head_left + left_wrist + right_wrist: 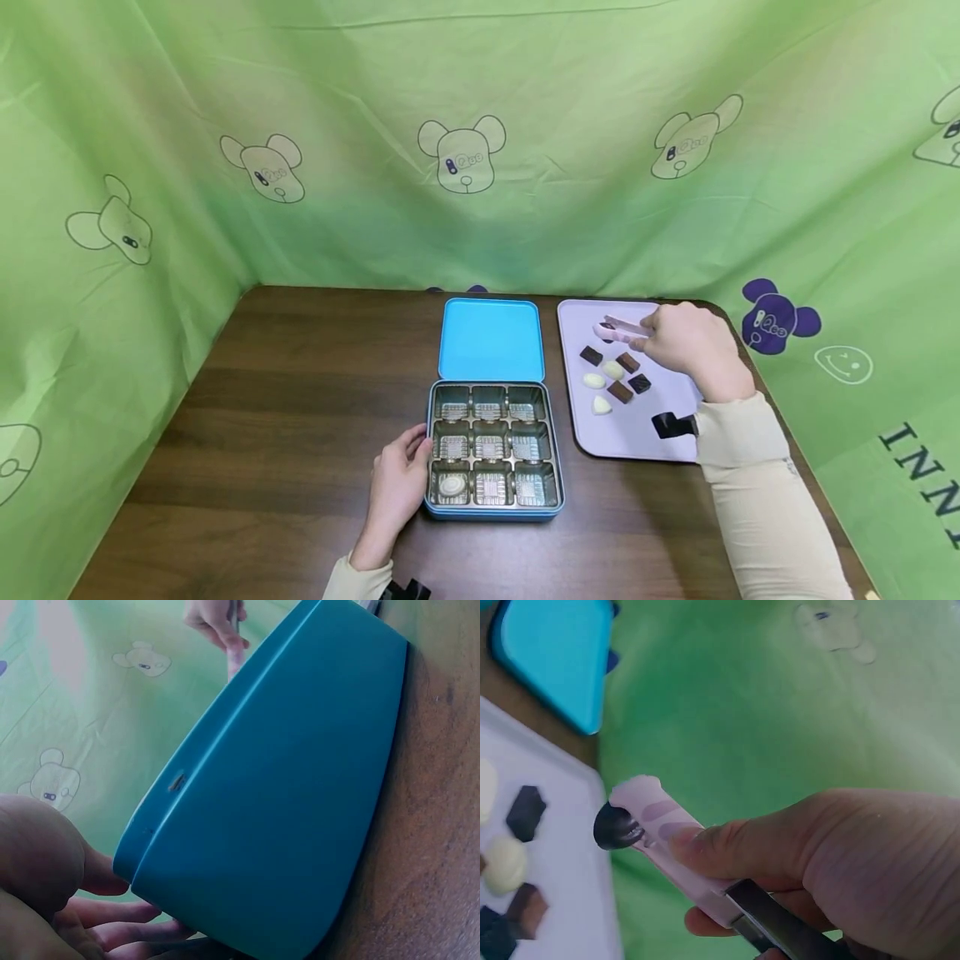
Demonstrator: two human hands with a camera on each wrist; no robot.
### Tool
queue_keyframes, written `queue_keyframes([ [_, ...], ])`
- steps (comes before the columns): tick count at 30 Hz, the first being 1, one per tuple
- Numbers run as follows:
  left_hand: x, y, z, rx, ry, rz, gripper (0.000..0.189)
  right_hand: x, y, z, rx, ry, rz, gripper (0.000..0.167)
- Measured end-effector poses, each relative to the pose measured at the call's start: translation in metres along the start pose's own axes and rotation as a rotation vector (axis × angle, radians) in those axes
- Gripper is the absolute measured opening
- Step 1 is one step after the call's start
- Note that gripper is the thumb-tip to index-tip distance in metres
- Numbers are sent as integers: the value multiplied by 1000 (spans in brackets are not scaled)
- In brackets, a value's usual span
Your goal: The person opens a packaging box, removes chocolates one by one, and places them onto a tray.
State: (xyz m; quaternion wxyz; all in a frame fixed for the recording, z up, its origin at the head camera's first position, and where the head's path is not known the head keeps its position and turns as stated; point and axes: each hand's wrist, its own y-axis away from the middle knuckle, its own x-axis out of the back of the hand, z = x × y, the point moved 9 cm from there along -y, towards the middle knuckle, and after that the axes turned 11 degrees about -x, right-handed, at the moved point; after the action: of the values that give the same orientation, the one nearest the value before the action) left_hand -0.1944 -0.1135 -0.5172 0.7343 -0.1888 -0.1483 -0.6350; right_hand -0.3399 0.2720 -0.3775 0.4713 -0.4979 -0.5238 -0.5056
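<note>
In the head view my right hand (686,342) is over the back of the lilac tray (652,437), holding pink-tipped tongs (682,844). A dark round chocolate (615,826) sits between the tong tips, above the tray in the right wrist view. My left hand (401,479) rests against the left side of a blue tin (491,515), thumb at the rim and fingers along the wall. Inside the tin, a metallic insert has several compartments; a pale oval chocolate (452,485) lies in the front left one.
Several chocolates lie on the tray, among them a dark square (591,356), a brown block (619,392) and a white piece (602,405). The tin's bright blue lid (491,340) lies directly behind it. A green curtain (360,225) encloses the wooden table (300,417).
</note>
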Motion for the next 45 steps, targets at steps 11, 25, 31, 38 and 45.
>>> queue_keyframes([
  [11, -1, 0, -3, -2, 15, -3, 32, -36, -13, 18, -64, -53, -61, 20],
  [25, -2, 1, -3, 10, 37, -8, 34, -61, -23, 26, -81, -62, -93, 18],
  [31, -2, 0, -2, 10, 42, -3, 33, -64, -25, 27, -90, -64, -97, 20],
  [38, -1, 1, -1, 14, 33, -2, 33, -66, -25, 29, -121, -76, -117, 34],
  [45, -1, 1, -1, 16, 34, -1, 33, -65, -21, 30, -143, -64, -125, 41],
])
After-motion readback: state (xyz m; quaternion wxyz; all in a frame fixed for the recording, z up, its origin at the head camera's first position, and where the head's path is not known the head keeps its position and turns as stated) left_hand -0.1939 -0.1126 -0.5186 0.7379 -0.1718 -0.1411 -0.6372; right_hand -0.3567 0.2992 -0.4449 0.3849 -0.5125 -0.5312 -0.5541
